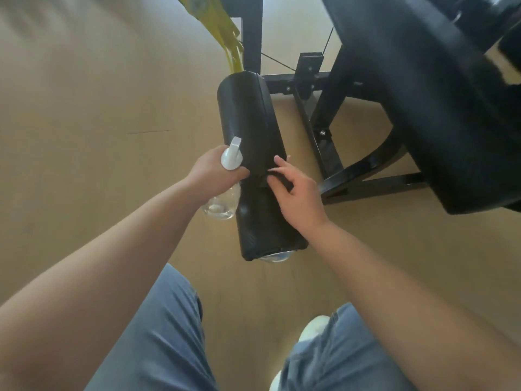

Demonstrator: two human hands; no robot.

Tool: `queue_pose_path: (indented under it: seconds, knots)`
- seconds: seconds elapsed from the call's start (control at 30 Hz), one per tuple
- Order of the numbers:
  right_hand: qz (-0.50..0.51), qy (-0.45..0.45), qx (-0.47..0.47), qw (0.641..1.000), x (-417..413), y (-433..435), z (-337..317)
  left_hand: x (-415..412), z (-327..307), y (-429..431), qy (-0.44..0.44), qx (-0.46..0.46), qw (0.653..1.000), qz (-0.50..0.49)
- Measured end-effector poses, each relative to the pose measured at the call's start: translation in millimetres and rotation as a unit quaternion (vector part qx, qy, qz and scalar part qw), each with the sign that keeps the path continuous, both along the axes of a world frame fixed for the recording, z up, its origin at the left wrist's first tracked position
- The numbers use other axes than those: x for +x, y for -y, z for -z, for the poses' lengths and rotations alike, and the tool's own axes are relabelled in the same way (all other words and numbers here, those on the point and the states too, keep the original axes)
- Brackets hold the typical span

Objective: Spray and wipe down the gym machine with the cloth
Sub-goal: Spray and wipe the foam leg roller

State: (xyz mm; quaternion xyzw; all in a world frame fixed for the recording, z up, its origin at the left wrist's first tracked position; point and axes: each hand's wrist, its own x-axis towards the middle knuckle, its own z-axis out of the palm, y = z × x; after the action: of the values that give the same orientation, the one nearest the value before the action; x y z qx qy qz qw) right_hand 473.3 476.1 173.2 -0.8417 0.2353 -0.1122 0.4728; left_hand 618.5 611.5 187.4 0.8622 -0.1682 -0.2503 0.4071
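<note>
While the left hand (217, 172) grips the spray bottle (231, 159) beside the black pad (248, 114), the right hand (297, 194) pinches a dark cloth (280, 182) against that pad's surface.

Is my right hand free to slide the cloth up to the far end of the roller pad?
Probably yes. The right hand holds the cloth mid-way along the roller pad, whose top beyond it looks bare. The left hand grips the spray bottle at the pad's left side, off that path.
</note>
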Motion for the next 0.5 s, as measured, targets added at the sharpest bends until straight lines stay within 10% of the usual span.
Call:
queue_pose_path:
  seconds: [0.13, 0.3, 0.5]
  knots:
    - [0.203, 0.001, 0.13, 0.971, 7.7, -9.5, -45.2, -24.7, -27.1, -14.2, -0.041, -0.003, 0.999, -0.014]
    - [0.156, -0.094, 0.352, 0.918, 27.3, -54.8, -106.0, -48.9, -84.0, -61.3, -0.094, -0.041, 0.993, -0.065]
    - [0.118, -0.189, 0.373, 0.901, 34.4, -125.2, -197.8, -72.8, -183.7, -145.7, -0.13, -0.044, 0.981, -0.137]
